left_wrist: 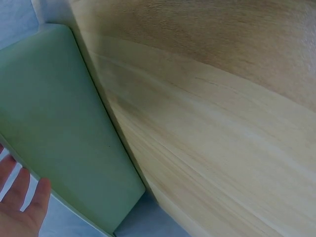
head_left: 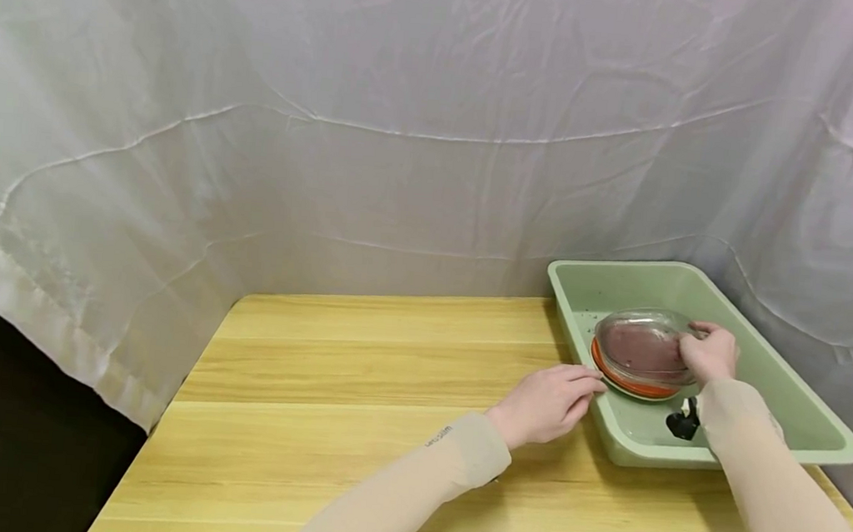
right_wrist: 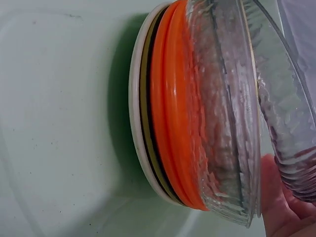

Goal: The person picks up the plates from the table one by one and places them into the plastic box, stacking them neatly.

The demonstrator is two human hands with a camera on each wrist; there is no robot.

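Note:
A stack of dishes stands in the light green basin [head_left: 784, 403]. From the bottom up, the right wrist view shows a white plate [right_wrist: 134, 98], a dark-edged olive plate [right_wrist: 146, 98], orange dishware [right_wrist: 170, 103] and clear ribbed glassware [right_wrist: 227, 148]. The uppermost glass bowl [right_wrist: 289, 113] tilts away from the stack. My right hand [head_left: 711, 353] grips that bowl by its right edge, thumb and fingers at its rim. With its fingers extended, my left hand [head_left: 547, 402] touches the basin's near left rim; in the left wrist view its fingers [left_wrist: 37, 202] are spread beside the rim.
The basin stands on the right part of a wooden table [head_left: 352, 444]. Pale fabric curtains [head_left: 434, 175] hang behind the table and at both sides. A small black object [head_left: 682, 424] shows beside my right wrist. Dark specks dot the basin floor [right_wrist: 59, 148].

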